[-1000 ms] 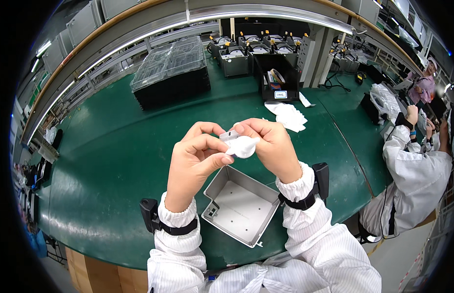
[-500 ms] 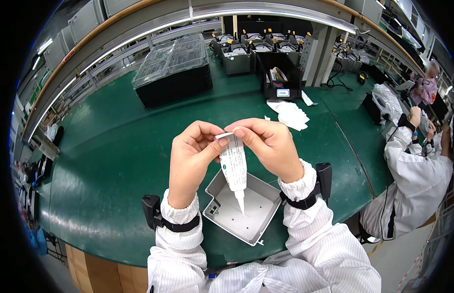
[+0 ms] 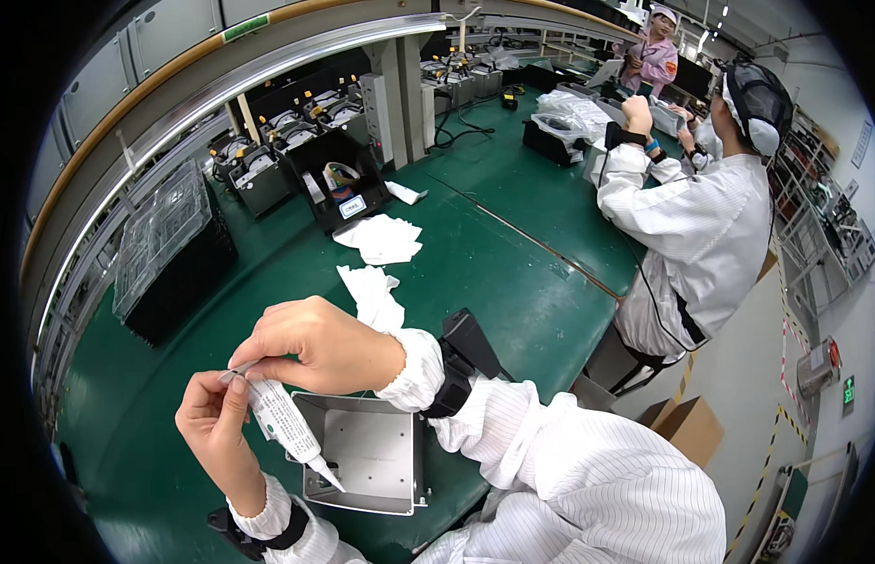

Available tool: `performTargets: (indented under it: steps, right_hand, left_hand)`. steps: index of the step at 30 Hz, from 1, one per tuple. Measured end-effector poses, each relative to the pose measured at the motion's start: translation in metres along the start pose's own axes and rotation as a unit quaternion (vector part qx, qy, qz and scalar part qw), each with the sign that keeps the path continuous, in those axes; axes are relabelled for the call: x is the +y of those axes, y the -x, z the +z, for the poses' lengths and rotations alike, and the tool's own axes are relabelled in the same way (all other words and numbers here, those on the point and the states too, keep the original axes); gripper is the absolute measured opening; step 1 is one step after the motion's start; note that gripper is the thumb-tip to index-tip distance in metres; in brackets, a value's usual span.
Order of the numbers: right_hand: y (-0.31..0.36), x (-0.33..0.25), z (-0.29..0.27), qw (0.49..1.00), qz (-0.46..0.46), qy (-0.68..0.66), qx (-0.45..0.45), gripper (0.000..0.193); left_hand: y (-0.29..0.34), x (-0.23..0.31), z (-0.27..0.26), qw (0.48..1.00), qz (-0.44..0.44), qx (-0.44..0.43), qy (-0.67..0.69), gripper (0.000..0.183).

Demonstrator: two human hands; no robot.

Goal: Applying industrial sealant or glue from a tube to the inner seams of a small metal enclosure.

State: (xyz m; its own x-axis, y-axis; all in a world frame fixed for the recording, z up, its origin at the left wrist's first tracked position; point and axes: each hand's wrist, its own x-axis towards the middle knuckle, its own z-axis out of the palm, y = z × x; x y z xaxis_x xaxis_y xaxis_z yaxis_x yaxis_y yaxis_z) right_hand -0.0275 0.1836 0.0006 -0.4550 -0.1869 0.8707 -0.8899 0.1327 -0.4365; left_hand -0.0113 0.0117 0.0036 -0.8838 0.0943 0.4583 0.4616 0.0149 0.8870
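A white squeeze tube with a long tapered nozzle slants down over a grey metal box, whose hollow side faces up. My left hand pinches the tube's flat tail end between thumb and fingers. Right beside it, my right hand grips the same tail end from above. The nozzle tip points at the box's inside near its left wall; whether it touches cannot be told. Small holes show in the box's pale floor.
Crumpled white wipes lie beyond my right hand. Behind them stands a black bin with tape rolls. A clear-topped black crate is at the left. To the right, a co-worker in white sits at the same green table.
My view has swung to the right, so the box, tube and hands now appear further left. Both hands still hold the tube's tail. More of the co-worker shows.
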Motion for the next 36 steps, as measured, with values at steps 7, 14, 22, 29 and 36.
performTargets:
  steps: [7,14,22,29,36]
  right_hand:
    - [0.002,0.005,-0.003,0.993,-0.111,0.045,-0.022,0.021]
    - [0.001,0.002,-0.001,0.995,-0.092,0.023,-0.01,0.013]
    - [0.0,0.003,-0.002,0.994,-0.097,0.039,-0.011,0.009]
    - [0.001,-0.001,-0.001,0.994,-0.096,0.053,-0.009,0.009]
    - [0.001,-0.003,0.0,0.994,-0.09,0.053,-0.011,0.009]
  left_hand:
    - [0.003,-0.003,-0.005,0.997,-0.021,-0.035,0.064,0.013]
    - [0.004,0.007,0.0,0.998,0.024,-0.036,0.037,0.014]
    - [0.005,-0.001,-0.004,0.996,0.075,-0.015,-0.046,0.019]
    - [0.006,-0.002,-0.007,0.996,0.078,-0.019,-0.049,0.019]
    - [0.007,-0.001,-0.008,0.994,0.082,-0.022,-0.067,0.023]
